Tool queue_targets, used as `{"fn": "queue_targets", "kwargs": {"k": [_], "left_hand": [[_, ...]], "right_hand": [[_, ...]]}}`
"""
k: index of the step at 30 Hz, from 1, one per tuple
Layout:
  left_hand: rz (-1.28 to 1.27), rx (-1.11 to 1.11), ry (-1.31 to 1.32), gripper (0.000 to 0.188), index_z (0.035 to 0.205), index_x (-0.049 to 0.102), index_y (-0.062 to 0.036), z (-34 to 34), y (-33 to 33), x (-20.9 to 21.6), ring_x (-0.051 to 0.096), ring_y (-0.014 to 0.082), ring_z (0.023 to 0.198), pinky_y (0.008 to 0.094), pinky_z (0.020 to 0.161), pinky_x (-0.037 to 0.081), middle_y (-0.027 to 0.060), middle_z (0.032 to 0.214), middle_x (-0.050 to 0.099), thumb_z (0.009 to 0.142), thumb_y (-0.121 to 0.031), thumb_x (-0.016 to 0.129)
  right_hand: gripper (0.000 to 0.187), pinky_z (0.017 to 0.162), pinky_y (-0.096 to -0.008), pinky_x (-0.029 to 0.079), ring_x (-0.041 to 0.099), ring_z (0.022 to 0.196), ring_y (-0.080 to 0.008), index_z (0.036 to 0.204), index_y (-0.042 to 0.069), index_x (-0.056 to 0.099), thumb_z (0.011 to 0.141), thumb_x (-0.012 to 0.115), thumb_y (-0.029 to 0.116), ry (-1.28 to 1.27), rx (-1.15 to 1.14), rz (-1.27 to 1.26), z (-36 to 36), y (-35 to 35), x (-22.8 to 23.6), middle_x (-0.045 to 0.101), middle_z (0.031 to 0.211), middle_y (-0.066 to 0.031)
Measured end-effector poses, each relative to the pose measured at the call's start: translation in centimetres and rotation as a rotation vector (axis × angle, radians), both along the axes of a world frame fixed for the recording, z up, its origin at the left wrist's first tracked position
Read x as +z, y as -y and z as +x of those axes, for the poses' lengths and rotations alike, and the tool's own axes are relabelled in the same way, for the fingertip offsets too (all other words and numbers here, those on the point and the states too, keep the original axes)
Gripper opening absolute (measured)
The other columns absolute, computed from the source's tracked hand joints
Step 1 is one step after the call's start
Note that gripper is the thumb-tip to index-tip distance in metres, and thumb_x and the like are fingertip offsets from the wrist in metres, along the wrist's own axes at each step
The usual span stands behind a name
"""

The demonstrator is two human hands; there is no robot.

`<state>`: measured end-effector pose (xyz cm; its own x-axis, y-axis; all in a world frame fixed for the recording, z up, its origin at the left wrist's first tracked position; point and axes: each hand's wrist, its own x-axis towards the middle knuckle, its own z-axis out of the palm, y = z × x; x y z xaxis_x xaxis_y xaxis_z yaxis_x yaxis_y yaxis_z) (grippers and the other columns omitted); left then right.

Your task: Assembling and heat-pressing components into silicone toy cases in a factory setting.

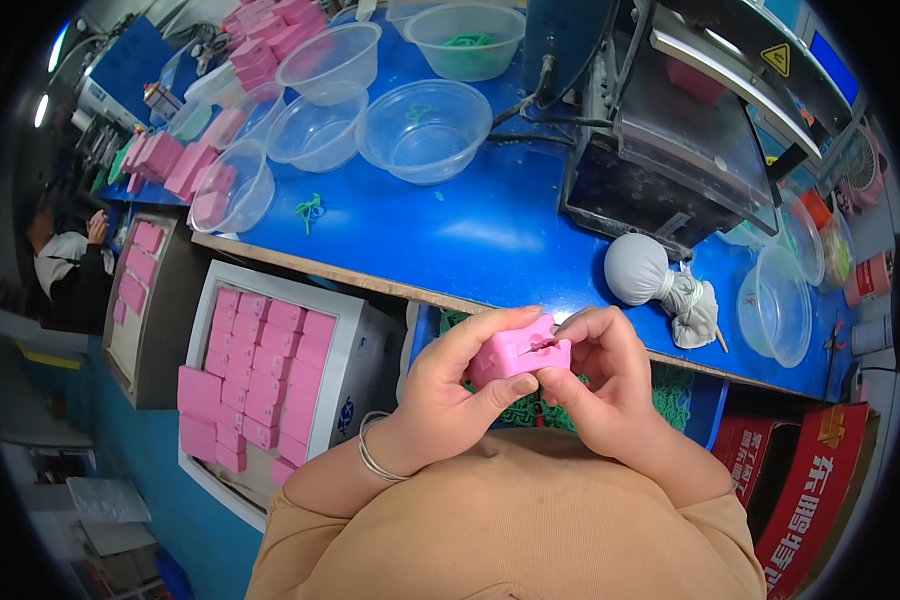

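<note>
Head view: both hands grip a small pink rubbery block (518, 355) close to the chest, over green netting.

Left hand (450, 395) pinches it thumb-under, steadying it; right hand (595, 385) fingertips press at its slit. Farther off, a white tray of matching pink blocks (260, 375) sits left; clear plastic bowls (422, 130) crowd the blue bench (490, 235).

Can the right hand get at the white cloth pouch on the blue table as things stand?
Probably not right away: the right hand is pinching the pink block together with the left hand. The white cloth pouch lies unobstructed just beyond it.
</note>
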<state>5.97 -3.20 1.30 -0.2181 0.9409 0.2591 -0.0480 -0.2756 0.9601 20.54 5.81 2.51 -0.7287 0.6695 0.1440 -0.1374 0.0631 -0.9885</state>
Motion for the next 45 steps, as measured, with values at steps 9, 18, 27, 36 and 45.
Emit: {"fn": "queue_targets", "kwargs": {"k": [9,18,27,36,45], "left_hand": [[-0.032,-0.208,0.209,0.047,0.119,0.045,-0.0005,-0.8,0.3,-0.7,0.057,0.027,0.104,0.0376,0.088,0.048,0.0187,0.114,0.055,0.084,-0.027,0.063],[-0.047,-0.184,0.228,0.047,0.124,0.04,-0.0024,0.0,-0.1,-1.0,0.055,0.025,0.106,0.0359,0.089,0.047,0.0157,0.116,0.052,0.083,-0.008,0.063],[0.059,-0.008,0.011,0.05,0.127,0.036,-0.0035,0.9,0.1,-1.2,0.05,0.0185,0.111,0.0321,0.091,0.045,0.0114,0.122,0.047,0.083,0.005,0.058],[-0.022,0.084,-0.638,0.083,0.135,0.033,-0.0018,-0.5,-0.1,2.4,0.045,0.0331,0.117,0.0359,0.094,0.04,0.0208,0.128,0.041,0.065,-0.011,0.077],[-0.043,0.106,-0.827,0.094,0.133,0.035,-0.0012,-0.2,-0.1,2.6,0.043,0.0332,0.108,0.0409,0.09,0.039,0.018,0.117,0.042,0.055,-0.018,0.084]], "right_hand": [[0.035,0.074,-0.0265,0.044,0.052,0.09,-0.0175,0.106,0.003,0.058,0.074,0.071,0.013,-0.037,0.116,0.255,-0.2,-1.6,-0.3,0.054,0.099,-0.01],[0.035,0.068,-0.0277,0.047,0.059,0.085,-0.0226,0.101,0.0,0.059,0.071,0.073,0.011,-0.015,-0.077,0.479,-0.6,-0.8,0.0,0.061,0.099,-0.0131],[0.033,0.072,-0.0295,0.049,0.061,0.084,-0.0238,0.095,0.0,0.055,0.069,0.075,0.006,-0.129,-0.179,0.689,-0.9,-0.8,-0.4,0.062,0.097,-0.0172],[0.027,0.077,-0.0262,0.047,0.055,0.091,-0.0164,0.105,-0.002,0.049,0.086,0.059,0.012,-0.074,-0.06,-0.453,-1.3,-0.9,-0.8,0.057,0.097,-0.0098],[0.036,0.085,-0.0279,0.044,0.054,0.095,-0.013,0.117,-0.001,0.048,0.094,0.047,0.027,0.04,0.162,-0.614,-0.9,-0.3,-0.9,0.056,0.103,-0.0078]]}}
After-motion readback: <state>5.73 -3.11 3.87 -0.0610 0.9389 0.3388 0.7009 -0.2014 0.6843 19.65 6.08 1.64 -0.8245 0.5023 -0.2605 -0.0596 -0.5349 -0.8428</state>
